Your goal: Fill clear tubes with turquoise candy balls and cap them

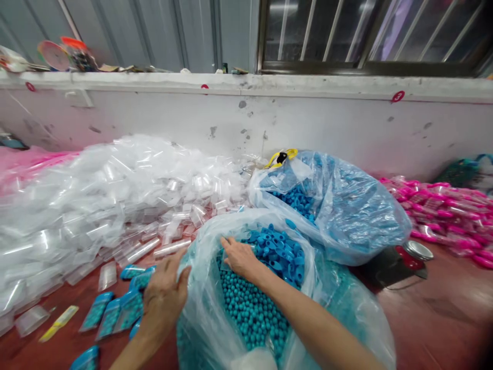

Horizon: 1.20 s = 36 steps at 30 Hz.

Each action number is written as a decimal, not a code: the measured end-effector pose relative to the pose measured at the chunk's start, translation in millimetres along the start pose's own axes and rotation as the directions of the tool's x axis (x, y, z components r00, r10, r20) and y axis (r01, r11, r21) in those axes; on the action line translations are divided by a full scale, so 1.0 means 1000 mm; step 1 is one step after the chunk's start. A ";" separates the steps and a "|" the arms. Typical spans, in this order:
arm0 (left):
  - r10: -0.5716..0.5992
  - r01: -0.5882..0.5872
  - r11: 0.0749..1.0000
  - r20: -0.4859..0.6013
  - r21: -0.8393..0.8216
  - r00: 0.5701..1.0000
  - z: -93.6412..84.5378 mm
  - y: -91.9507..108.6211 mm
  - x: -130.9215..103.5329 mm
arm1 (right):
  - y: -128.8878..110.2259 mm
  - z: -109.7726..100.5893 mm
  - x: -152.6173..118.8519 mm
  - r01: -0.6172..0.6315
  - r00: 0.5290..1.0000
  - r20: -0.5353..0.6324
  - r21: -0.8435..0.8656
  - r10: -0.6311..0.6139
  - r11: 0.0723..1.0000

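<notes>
Basically, the right hand (241, 259) is reaching inside the near open bag (204, 303), hovering over or touching the teal beads (256, 308); its fingers are bending downward, and a clear bit is showing beside them, but can't tell if they're gripping it. Beads are lying below and nearer than that hand, filling the bag's near part; blue caps (279, 252) are sitting just right of it, same bag. The left hand (165, 290) is hanging at the bag's left rim, thumb spreading away from half-curled fingers; can't tell if it's pinching plastic. Filled packets (110, 316) are lying left of that hand on the red surface (454, 303), with a yellow item (58, 324) further left. Clear tubes (96, 205) are heaping up far left. A second bag (354, 205) is leaning behind the near one, also holding blue caps. Pink items (442, 210) are piling at far right.
</notes>
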State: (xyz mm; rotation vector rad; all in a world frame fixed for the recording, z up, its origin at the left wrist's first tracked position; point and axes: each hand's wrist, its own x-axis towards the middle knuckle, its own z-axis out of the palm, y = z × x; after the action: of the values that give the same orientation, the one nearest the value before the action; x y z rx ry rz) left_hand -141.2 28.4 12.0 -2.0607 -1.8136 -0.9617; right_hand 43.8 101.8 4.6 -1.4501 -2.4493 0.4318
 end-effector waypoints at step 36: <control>-0.096 0.634 0.760 0.939 -0.144 0.330 0.068 0.087 0.008 | 0.053 -0.012 -0.100 -0.077 0.978 -0.131 0.490 0.160 0.868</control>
State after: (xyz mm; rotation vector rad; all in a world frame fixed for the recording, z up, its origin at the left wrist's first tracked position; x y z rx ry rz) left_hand -37.3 55.5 -13.4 -2.8917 -2.9928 -0.3214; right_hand 137.6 39.5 -11.9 -1.3523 -1.9350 0.8426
